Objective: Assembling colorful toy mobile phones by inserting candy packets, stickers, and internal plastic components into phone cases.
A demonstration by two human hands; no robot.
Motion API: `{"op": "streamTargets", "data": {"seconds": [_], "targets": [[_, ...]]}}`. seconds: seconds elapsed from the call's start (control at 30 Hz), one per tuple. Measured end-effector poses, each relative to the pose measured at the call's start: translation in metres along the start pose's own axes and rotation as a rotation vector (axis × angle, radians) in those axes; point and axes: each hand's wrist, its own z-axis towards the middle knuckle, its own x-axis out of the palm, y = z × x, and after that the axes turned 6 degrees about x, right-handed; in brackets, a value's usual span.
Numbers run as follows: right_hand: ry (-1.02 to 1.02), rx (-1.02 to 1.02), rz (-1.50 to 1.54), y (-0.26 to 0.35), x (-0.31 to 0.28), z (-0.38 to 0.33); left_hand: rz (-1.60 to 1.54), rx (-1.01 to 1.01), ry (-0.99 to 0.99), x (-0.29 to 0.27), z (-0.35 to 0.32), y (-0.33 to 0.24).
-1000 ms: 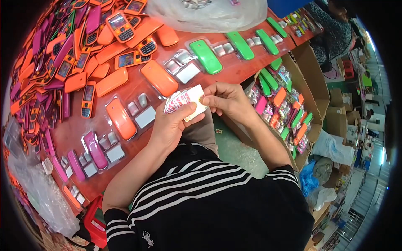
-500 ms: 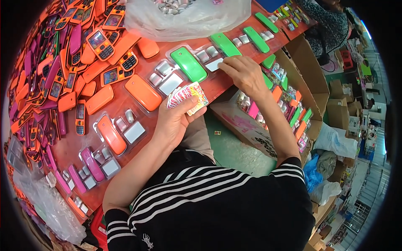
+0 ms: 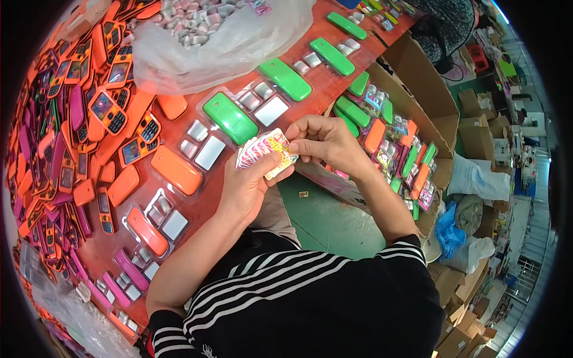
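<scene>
An open carton (image 3: 421, 77) is standing by the bench (image 3: 328, 85), along its near edge. Left hand (image 3: 243, 186) is clasping fanned pink-and-yellow cards (image 3: 270, 153); right hand (image 3: 334, 143) is pinching at their side.

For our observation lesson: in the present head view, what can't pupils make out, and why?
Head view:
- Full faces of the fanned cards: overlapped by one another and the left hand.
- Deeper contents of the cardboard box: buried under upper packs.
- Far part of the plastic bag: cut off by the top edge.
- Another person's head: also cut off there.
</scene>
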Motion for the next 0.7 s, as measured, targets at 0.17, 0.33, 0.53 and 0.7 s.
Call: {"op": "streamTargets", "data": {"seconds": [0.17,0.33,0.53,0.7], "targets": [[-0.093,-0.123,-0.092,0.006,-0.037,0.003,-0.006,-0.014,0.021,0.014,0.017,0.005],[-0.135,-0.198,-0.07,0.02,-0.063,0.008,0.009,0.031,0.023,0.031,0.034,0.005],[-0.073,-0.157,-0.061,0.013,-0.064,0.013,0.04,0.032,0.061,0.035,0.047,0.006],[-0.526,-0.744,-0.913,0.0,-0.109,0.04,0.045,-0.039,0.069,0.027,0.052,0.009]]}}
